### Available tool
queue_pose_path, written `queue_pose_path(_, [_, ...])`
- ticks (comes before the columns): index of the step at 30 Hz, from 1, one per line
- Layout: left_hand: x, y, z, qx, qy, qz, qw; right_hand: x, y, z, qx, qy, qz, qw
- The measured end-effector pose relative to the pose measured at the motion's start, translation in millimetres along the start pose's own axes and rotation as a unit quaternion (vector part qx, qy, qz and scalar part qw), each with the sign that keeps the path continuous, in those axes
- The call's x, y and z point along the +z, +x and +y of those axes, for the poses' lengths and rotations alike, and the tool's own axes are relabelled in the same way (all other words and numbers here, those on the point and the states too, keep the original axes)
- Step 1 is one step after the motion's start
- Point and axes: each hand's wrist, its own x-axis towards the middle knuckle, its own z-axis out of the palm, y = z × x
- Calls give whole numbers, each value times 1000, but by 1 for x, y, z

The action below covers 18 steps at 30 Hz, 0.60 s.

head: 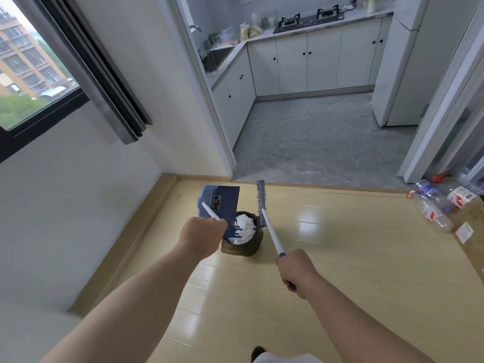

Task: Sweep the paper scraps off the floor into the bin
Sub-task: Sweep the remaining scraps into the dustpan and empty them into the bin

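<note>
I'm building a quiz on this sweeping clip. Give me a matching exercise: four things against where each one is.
Things:
1. dustpan
2. broom
3. bin
4. bottles

Places:
A. lying on the floor at the far right
B. gripped by the right hand
C. gripped by the left hand, tilted over the bin
D. standing on the floor, with white paper inside

Pairs: 1-C, 2-B, 3-D, 4-A

Left hand [201, 235], right hand [296, 271]: tight fists.
</note>
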Motion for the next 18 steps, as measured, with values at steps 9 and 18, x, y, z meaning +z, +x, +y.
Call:
queue_pose_path(9, [10, -6, 0, 3, -12, -15, 1000, 2, -6, -6, 19, 25, -33, 999])
queue_pose_path(18, [5, -6, 2, 0, -2, -12, 1000, 3, -12, -10, 19, 25, -25, 999])
